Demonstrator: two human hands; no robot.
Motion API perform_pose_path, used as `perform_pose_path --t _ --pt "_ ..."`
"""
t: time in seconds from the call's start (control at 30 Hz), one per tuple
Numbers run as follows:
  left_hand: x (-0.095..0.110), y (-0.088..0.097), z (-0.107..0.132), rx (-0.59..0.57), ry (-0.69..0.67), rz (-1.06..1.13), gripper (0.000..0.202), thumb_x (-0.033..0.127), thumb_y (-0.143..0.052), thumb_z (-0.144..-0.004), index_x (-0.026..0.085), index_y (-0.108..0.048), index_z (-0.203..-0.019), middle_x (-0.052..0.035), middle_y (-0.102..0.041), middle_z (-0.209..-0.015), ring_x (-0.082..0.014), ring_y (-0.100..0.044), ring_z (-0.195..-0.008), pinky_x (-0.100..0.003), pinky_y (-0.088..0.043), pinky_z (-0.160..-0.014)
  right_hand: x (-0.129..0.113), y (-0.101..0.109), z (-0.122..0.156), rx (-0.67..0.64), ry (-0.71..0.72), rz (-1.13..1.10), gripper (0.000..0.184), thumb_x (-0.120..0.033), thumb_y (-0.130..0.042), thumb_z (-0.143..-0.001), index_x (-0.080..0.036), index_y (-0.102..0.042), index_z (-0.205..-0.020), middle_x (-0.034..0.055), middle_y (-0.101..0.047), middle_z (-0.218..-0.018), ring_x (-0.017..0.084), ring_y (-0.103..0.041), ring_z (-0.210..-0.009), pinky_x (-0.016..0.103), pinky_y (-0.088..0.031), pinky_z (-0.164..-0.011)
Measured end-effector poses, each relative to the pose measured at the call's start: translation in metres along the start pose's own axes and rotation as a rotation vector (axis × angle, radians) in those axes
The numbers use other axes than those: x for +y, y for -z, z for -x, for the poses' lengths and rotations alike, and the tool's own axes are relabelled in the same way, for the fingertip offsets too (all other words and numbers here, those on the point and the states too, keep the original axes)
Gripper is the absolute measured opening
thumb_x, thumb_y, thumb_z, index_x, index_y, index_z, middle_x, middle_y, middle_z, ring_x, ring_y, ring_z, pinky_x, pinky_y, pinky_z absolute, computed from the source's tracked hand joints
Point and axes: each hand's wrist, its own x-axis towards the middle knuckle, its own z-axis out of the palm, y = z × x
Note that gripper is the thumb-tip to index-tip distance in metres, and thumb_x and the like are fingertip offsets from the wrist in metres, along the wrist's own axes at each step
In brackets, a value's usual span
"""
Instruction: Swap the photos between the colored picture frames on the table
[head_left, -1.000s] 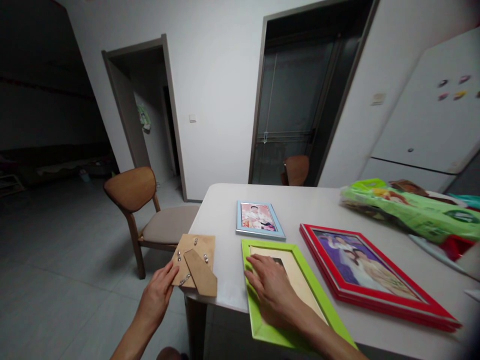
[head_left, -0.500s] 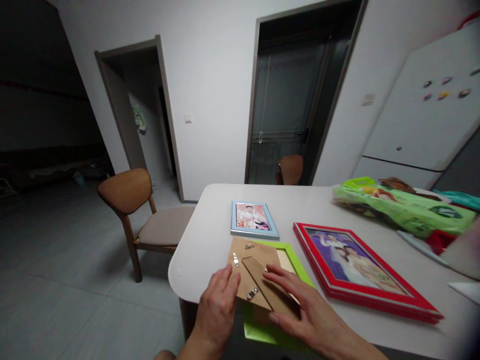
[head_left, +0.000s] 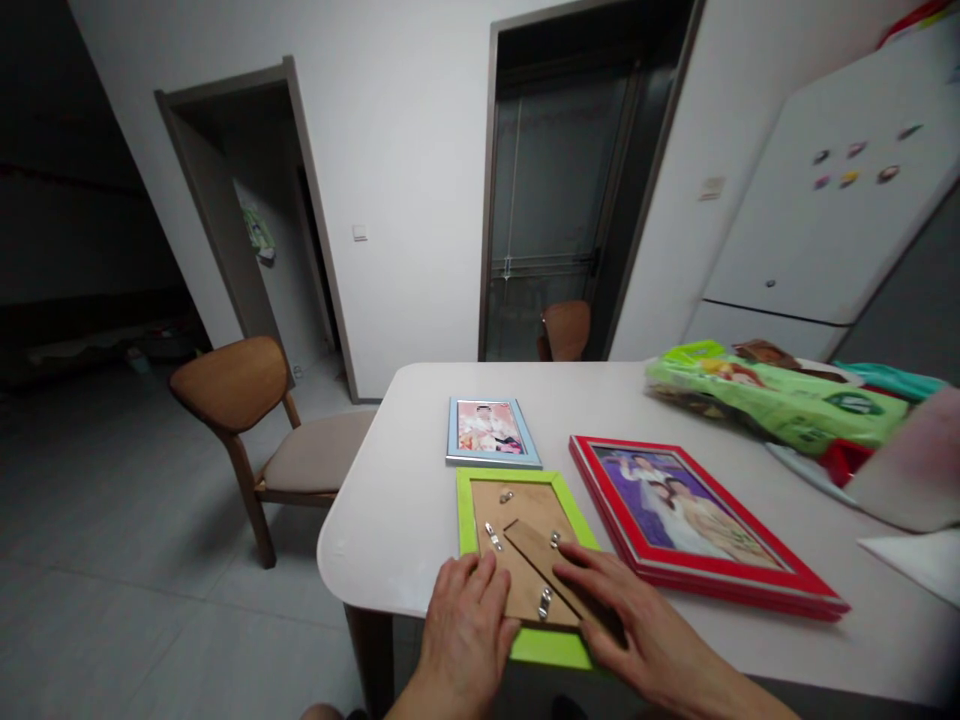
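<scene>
A brown backing board (head_left: 525, 515) with small metal clips and a fold-out stand leg lies over the back of a lime-green picture frame (head_left: 553, 648). Its upper part fits inside the frame's opening, while the lower edge looks raised and overlaps the frame's near side. My left hand (head_left: 466, 622) has its fingers on the board's lower left and its thumb at the near edge. On the right side, my right hand (head_left: 626, 615) grips the board with its fingers near a clip and its thumb low by the stand leg.
Beyond the green frame lies a light blue photo frame (head_left: 493, 432). Red photo frames (head_left: 705, 515) are stacked at the right. Farther right are a green plastic package (head_left: 787, 395) and white paper (head_left: 919, 565). A wooden chair (head_left: 232, 385) stands left of the white table (head_left: 382, 520).
The backing board has shifted right and down over the green frame, uncovering the frame's upper left corner. Both hands moved with it. The whole view has shifted slightly.
</scene>
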Motion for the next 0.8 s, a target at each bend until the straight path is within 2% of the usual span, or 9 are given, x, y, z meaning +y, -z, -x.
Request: perform_pose_path --t 0.17,0.3,0.47,0.67,0.8 --pt "-0.003 0.008 0.002 -0.053 0.043 0.085 0.048 0.034 -0.054 -0.07 0.014 -0.046 -0.113 -0.0092 -0.047 -0.12 -0.0282 -0.035 -0.113 -0.048 -0.022 -0.097 0.004 -0.012 -0.001 0.017 0.046 0.078 0.042 -0.024 -0.045 -0.068 -0.017 -0.053 -0.108 0.011 -0.042 -0.124 0.022 -0.036 -0.115 0.04 -0.028 -0.096" --pt "-0.008 0.007 0.003 -0.064 -0.006 0.112 0.061 0.041 -0.062 -0.062 0.014 -0.044 -0.113 -0.0112 -0.042 -0.123 -0.0269 -0.032 -0.116 -0.048 -0.017 -0.098 0.004 -0.012 -0.007 0.038 0.055 0.073 0.04 -0.025 -0.045 -0.069 -0.017 -0.055 -0.107 0.0113 -0.044 -0.122 0.023 -0.038 -0.113 0.039 -0.03 -0.095" --pt "-0.019 -0.004 0.002 -0.091 -0.068 0.127 0.048 0.04 -0.065 -0.059 0.02 -0.05 -0.099 -0.007 -0.044 -0.122 -0.0222 -0.036 -0.114 -0.047 -0.015 -0.099 0.0 -0.008 -0.017 0.109 0.046 0.116 0.031 -0.025 -0.039 -0.075 -0.018 -0.06 -0.097 0.0116 -0.052 -0.112 0.022 -0.045 -0.105 0.038 -0.037 -0.089" --pt "-0.031 -0.008 0.004 -0.081 -0.075 0.133 0.045 0.035 -0.065 -0.061 0.019 -0.048 -0.099 -0.0057 -0.043 -0.124 -0.0199 -0.034 -0.115 -0.042 -0.023 -0.097 -0.009 -0.019 -0.014 0.049 0.287 0.252 0.026 -0.029 -0.042 -0.077 -0.029 -0.06 -0.096 0.0073 -0.051 -0.112 0.024 -0.042 -0.106 0.042 -0.037 -0.084" --pt "-0.035 -0.005 0.003 -0.08 -0.069 0.141 0.043 0.031 -0.067 -0.059 0.017 -0.049 -0.096 -0.0067 -0.044 -0.123 -0.0202 -0.034 -0.115 -0.041 -0.023 -0.098 -0.012 -0.024 -0.015 0.055 0.362 0.32 0.028 -0.031 -0.043 -0.077 -0.032 -0.057 -0.101 0.0055 -0.049 -0.116 0.024 -0.039 -0.108 0.042 -0.036 -0.085"
